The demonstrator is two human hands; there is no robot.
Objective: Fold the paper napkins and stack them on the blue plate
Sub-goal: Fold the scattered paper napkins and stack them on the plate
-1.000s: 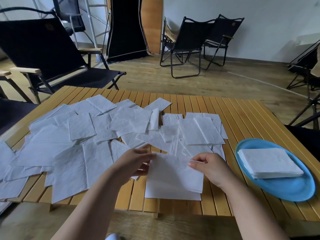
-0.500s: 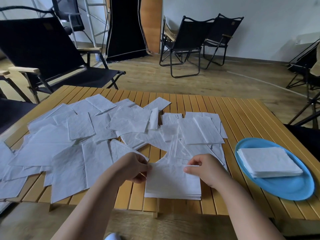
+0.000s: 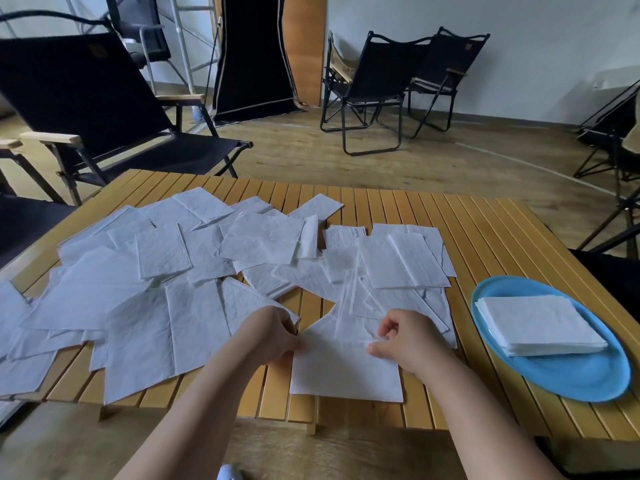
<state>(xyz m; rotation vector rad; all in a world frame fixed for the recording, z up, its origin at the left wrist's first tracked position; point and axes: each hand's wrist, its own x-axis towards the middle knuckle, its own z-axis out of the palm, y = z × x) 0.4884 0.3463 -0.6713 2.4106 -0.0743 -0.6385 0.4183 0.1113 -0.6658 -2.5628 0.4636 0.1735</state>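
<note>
A yellow slatted wooden table is covered with loose white paper napkins. A stack of folded napkins is kept on the round blue plate. One folded white napkin is pinched at its top edge by the left hand and right hand.

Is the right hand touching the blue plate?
Apart. In the head view, bare wooden table slats show between the right hand, which pinches the napkin, and the blue plate.

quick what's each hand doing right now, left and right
Left hand: grip pinches the left edge of the folded napkin.
Right hand: grip pinches the same napkin's top edge.
</note>
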